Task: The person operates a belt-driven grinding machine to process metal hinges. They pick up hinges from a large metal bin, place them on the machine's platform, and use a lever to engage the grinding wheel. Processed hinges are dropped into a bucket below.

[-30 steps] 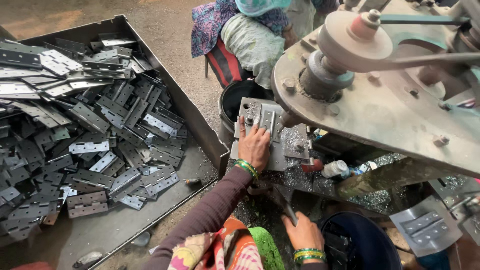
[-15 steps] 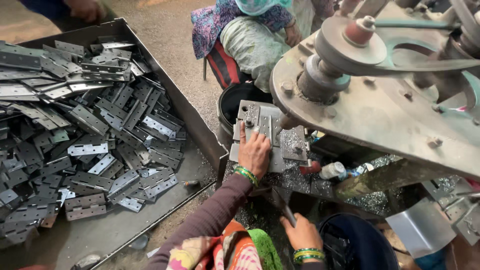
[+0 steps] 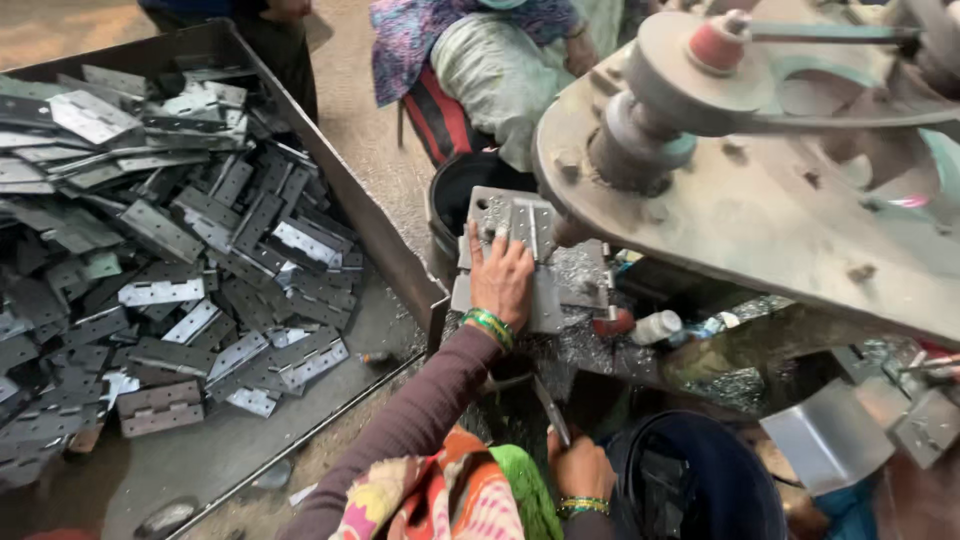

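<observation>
A: Nearest you, your right hand (image 3: 580,468) is closed round a thin metal rod (image 3: 551,410), fingers wrapped on it.

B: And further out your left hand (image 3: 503,278) lies flat, fingers spread, on the hinge plate (image 3: 517,222) sitting on the press bed (image 3: 585,285), under the big flywheel (image 3: 760,180).

A: My read: early going. The metal tray (image 3: 395,255) to your left is heaped with grey hinges (image 3: 200,270), so plenty's left.

B: A dark bucket (image 3: 455,190) stands just beyond the plate. Bare gritty floor (image 3: 370,120), and another person (image 3: 500,60) sits opposite.
</observation>
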A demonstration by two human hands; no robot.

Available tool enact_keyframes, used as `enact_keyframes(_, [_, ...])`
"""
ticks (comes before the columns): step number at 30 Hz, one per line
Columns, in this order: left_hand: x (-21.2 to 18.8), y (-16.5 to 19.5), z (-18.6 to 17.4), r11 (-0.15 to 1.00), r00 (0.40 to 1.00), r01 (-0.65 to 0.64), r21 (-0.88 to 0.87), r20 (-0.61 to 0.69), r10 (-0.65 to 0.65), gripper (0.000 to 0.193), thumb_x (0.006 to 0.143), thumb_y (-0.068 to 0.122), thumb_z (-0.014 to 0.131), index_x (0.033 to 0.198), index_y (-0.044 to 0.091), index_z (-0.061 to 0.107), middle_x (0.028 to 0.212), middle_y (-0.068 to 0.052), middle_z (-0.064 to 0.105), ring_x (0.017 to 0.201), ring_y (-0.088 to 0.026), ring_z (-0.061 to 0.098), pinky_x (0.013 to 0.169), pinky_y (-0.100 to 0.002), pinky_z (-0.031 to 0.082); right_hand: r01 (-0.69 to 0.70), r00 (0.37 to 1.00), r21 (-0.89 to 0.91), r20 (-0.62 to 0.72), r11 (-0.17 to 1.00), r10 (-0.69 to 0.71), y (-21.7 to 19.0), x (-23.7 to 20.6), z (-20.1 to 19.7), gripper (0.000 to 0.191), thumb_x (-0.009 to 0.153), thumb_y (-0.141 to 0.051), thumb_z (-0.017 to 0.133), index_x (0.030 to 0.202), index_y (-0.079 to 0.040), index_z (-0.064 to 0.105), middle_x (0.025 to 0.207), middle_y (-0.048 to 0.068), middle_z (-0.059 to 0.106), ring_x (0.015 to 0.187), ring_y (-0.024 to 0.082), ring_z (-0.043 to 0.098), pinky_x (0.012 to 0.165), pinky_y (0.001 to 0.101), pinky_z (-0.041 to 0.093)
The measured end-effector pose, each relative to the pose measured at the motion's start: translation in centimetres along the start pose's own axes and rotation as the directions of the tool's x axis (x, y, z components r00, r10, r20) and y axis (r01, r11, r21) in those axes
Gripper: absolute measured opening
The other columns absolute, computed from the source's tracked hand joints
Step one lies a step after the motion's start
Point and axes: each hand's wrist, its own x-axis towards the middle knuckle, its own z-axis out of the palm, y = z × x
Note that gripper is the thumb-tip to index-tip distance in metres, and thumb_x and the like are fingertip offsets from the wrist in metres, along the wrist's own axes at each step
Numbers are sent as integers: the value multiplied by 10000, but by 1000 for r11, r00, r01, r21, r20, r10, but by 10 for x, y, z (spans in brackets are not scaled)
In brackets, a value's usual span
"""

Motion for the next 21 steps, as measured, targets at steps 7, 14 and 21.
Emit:
enact_keyframes(7, [-3,-4,-11,996,998,-29,81,49,26,211,838,73,600,1033,61,679,1057,-73,621,1325,-315,498,1238,-674,36,109,986,91,116,990,-119,-3,-1,-67,502,859,-640,603,989,-173,732,951,205,765,973,434,716,822,523,556])
enact_keyframes(14, [-9,0,-10,999,998,-6,45,64,3,204,882,75,579,1061,52,673,1056,-83,617,1331,-319,500,1245,-686,57,50,994,122,86,991,-60,4,6,-17,460,905,-606,582,947,-165,706,874,159,769,875,389,744,752,487,576])
enact_keyframes(21, [-17,-6,-4,996,998,-49,74,-22,51,241,880,82,583,1101,53,673,1123,-95,625,1313,-305,520,1259,-673,53,135,990,343,-16,929,-138,20,15,39,460,867,-598,618,1049,-208,777,893,168,775,919,400,738,753,479,582])
